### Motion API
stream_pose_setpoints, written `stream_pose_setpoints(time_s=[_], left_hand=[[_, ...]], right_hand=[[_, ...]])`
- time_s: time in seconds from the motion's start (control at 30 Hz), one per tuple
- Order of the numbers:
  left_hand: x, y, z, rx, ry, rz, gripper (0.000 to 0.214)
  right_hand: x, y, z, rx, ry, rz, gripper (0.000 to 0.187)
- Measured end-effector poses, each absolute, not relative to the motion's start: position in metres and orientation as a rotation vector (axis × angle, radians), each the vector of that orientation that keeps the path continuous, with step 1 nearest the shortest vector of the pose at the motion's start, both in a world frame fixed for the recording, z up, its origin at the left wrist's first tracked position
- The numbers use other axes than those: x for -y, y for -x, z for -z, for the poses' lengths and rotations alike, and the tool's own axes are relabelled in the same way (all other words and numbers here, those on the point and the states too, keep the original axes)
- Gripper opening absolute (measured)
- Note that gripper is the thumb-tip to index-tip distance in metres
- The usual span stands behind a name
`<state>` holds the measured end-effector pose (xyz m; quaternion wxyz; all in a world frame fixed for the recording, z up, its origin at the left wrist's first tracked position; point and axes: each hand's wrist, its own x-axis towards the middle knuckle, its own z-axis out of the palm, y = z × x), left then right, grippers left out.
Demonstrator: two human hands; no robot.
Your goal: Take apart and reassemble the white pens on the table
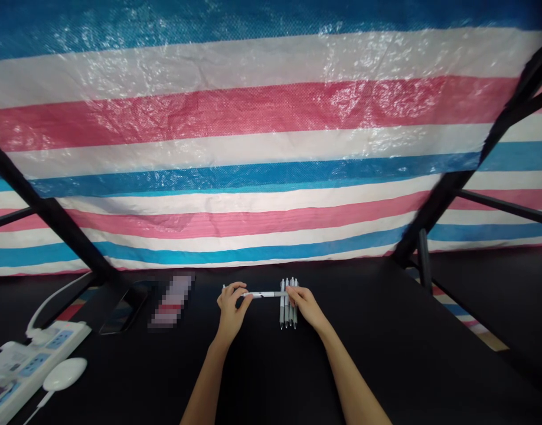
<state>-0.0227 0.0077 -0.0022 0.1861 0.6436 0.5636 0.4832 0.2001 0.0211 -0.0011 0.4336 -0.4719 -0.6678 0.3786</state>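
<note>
a slim grey pen (264, 294) is held level above a black table (386, 366), the left hand (231, 307) with fingers closed on one end and the right hand (303, 304) pinching the other. beneath the right fingertips, a row of like pens (287, 313) lies side by side. behind hangs a glossy woven tarp (253, 118) striped blue, white and pink; at left, a white power strip (27, 360).

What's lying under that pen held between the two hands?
Under the pen, by the right hand, a row of grey pens lies side by side on the black table. The hand covers part of the row, so its far edge is hidden.
</note>
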Motion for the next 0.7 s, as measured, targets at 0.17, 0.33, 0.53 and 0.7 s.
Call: stream_pose_setpoints(time_s=[0.17, 0.33, 0.53, 0.7], left_hand=[[-0.015, 0.01, -0.011, -1.18, -1.118, -1.594, 0.037], [-0.019, -0.011, -0.03, -0.941, -0.941, -1.58, 0.072], [-0.015, -0.017, -0.018, -0.923, -0.897, -1.43, 0.064], [-0.011, -0.014, -0.01, -0.927, -0.908, -1.383, 0.049]], right_hand=[[-0.011, -0.189, -0.011, 1.768, 1.065, -0.938, 0.049], [0.0, -0.17, -0.014, 1.985, 0.948, -0.835, 0.044], [-0.01, -0.185, -0.006, 1.751, 1.17, -0.705, 0.049], [-0.027, -0.212, 0.009, 1.376, 1.346, -0.675, 0.053]])
